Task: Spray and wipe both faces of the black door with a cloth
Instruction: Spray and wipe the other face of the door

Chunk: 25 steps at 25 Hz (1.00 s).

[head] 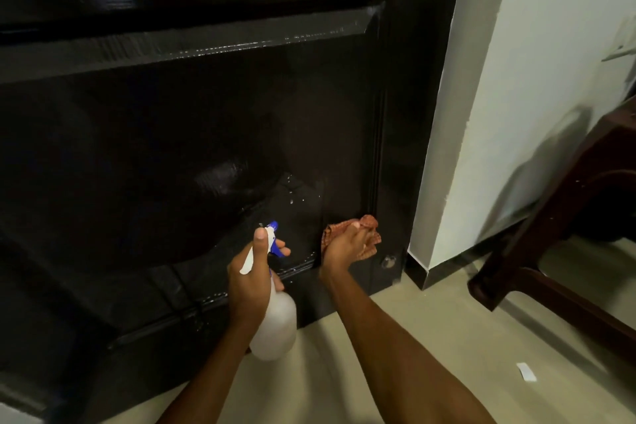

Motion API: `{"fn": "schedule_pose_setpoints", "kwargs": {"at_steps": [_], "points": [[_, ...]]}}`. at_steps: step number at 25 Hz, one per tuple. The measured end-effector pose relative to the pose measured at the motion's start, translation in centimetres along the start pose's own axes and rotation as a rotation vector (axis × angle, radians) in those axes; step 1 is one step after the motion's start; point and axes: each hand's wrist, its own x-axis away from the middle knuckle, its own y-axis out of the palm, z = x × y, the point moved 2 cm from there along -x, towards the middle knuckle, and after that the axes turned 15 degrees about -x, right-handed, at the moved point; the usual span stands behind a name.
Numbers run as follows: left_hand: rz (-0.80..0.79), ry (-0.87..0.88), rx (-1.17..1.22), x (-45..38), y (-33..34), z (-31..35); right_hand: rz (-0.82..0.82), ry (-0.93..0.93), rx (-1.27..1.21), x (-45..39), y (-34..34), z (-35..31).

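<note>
A: Hands?
B: L hand (249, 280) grips spray bottle (275, 327), nozzle twd door. R hand (344, 246) bunches the cloth (368, 234) vs door's lower corner.
A: Door?
B: Black door (172, 131) just beyond, droplets low on panel; white wall (499, 113) to its right.

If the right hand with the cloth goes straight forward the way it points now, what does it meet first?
Most likely the door. The right hand holds the cloth just before its lower right corner, and nothing shows between them. How wide the gap is, if any, cannot be told from this view.

glossy black door (172, 148), translucent plastic spray bottle (275, 327), woven checked cloth (370, 234)
</note>
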Motion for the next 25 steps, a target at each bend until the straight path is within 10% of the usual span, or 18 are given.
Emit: {"fn": "schedule_pose_setpoints", "kwargs": {"at_steps": [10,17,25], "points": [[0.025,0.069,0.036,1.6,-6.5,-2.5,-0.402,-0.723,0.31,2.0,5.9,-10.8],[0.028,-0.008,0.084,1.1,-8.8,-2.2,-0.188,-0.112,0.063,3.1,2.0,-3.3],[-0.022,0.021,0.114,0.1,-10.5,-3.2,-0.293,-0.099,0.068,6.6,2.2,-0.5]]}}
